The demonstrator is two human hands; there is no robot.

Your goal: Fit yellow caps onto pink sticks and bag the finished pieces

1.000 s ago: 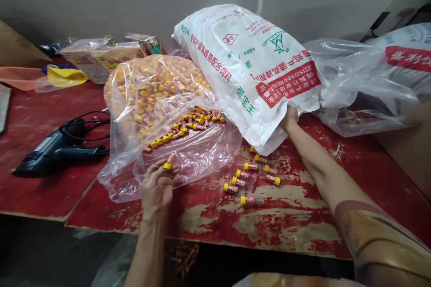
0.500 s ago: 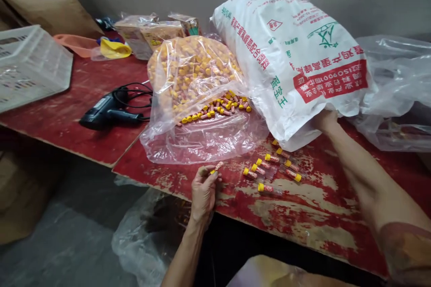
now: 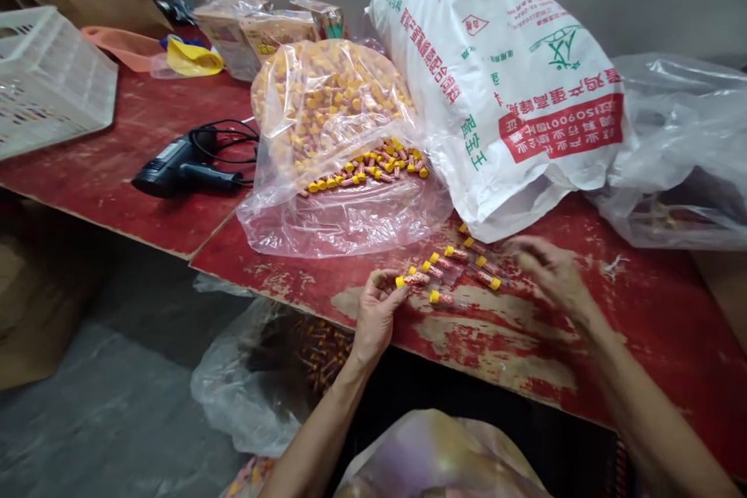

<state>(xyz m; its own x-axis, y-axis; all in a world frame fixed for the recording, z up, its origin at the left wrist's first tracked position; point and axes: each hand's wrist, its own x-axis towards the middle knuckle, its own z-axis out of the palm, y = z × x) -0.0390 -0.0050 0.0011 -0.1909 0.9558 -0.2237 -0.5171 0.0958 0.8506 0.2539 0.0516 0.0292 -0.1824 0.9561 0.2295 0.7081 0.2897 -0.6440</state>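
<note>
My left hand (image 3: pixel 377 315) is closed at the table's front edge. Its thumb and fingertips pinch a small tube (image 3: pixel 415 278) by its yellow-capped end. Several more yellow-capped tubes (image 3: pixel 446 298), with red-and-white contents and clear sleeve-like ends, lie scattered just beyond and to the right. My right hand (image 3: pixel 552 268) is over the table to the right of these tubes, in front of the white woven sack (image 3: pixel 513 78). Motion smears its fingers, so I cannot make out whether anything is in them. The sack's open mouth faces me.
A clear plastic bag (image 3: pixel 344 226) full of yellow-capped tubes lies at the middle back. To its left is a black heat gun (image 3: pixel 175 163) with a coiled cord. A white plastic crate (image 3: pixel 64 85) stands far left. Under the table edge hangs another clear bag (image 3: pixel 233 381) containing tubes.
My right hand has come out of the sack's mouth, back toward the loose tubes. My left hand has shifted right with its tube, close to the others. The view has tilted slightly.
</note>
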